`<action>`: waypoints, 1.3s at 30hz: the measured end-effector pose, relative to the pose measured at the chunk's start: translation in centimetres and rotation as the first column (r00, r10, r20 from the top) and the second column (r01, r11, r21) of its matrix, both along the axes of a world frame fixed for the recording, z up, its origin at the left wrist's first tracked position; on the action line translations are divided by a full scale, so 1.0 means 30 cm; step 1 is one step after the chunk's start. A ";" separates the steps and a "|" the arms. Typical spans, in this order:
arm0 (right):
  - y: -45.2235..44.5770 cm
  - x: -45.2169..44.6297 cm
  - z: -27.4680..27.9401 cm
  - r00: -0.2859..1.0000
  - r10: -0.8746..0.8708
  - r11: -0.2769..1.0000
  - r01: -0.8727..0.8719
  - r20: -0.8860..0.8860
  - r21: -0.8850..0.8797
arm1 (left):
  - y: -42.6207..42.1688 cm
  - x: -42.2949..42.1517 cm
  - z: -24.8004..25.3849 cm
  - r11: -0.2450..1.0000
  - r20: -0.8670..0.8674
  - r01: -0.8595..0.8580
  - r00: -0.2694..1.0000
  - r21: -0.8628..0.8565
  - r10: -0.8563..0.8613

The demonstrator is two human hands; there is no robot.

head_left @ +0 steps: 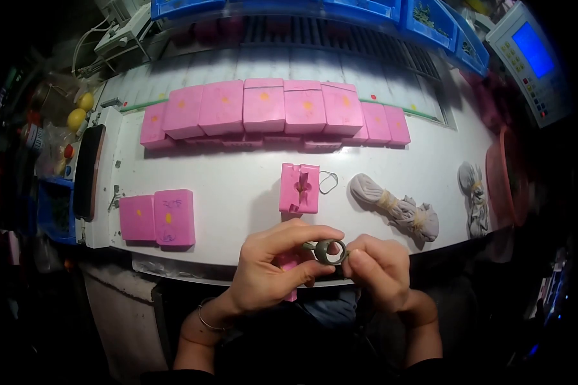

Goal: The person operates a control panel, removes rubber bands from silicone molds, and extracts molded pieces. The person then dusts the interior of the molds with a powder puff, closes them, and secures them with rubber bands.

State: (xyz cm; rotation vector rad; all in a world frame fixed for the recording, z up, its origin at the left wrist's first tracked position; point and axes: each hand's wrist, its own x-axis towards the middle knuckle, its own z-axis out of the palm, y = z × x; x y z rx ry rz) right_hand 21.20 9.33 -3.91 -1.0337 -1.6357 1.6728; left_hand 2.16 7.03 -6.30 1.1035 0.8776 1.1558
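My left hand (270,260) pinches a dark green ring (322,251) between thumb and fingertips, with a short stem on its left side. Part of a pink block (289,261) shows behind that hand's fingers. From the other side, my right hand (384,269) is closed, its thumb and forefinger pressed at the ring's right edge. Just beyond my hands, a pink mould half (299,188) lies on the white table with its carved cavity facing up. A thin rubber band (328,183) rests beside it.
Pink mould blocks (263,106) stand in a row across the back of the table (231,173). Two more blocks (175,217) sit at the left. On the right lie tied grey cloth bundles (398,208), a red bowl (508,176) and a device with a blue screen (532,50).
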 end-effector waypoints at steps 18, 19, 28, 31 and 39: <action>-0.052 0.071 -0.135 0.779 0.172 0.828 -0.446 0.603 0.339 | -0.001 0.028 -0.004 0.958 -0.240 -0.175 0.943 0.227 0.229; -0.045 0.070 -0.120 0.865 0.104 0.813 -0.358 0.492 0.458 | -0.001 0.029 -0.003 0.945 -0.228 -0.191 0.940 0.264 0.253; 0.092 -0.021 0.104 0.949 -0.144 0.574 -0.149 0.279 0.805 | 0.034 0.047 0.068 0.873 -0.394 -0.163 0.844 0.459 0.364; 0.190 -0.024 0.157 0.959 -0.015 0.781 -0.165 0.282 0.602 | 0.056 0.027 0.050 0.861 -0.268 -0.317 0.858 0.398 0.439; 0.986 -0.185 0.496 0.953 -0.266 0.576 0.278 -0.145 0.769 | 0.069 -0.035 -0.073 0.832 -0.114 -0.523 0.829 0.183 0.547</action>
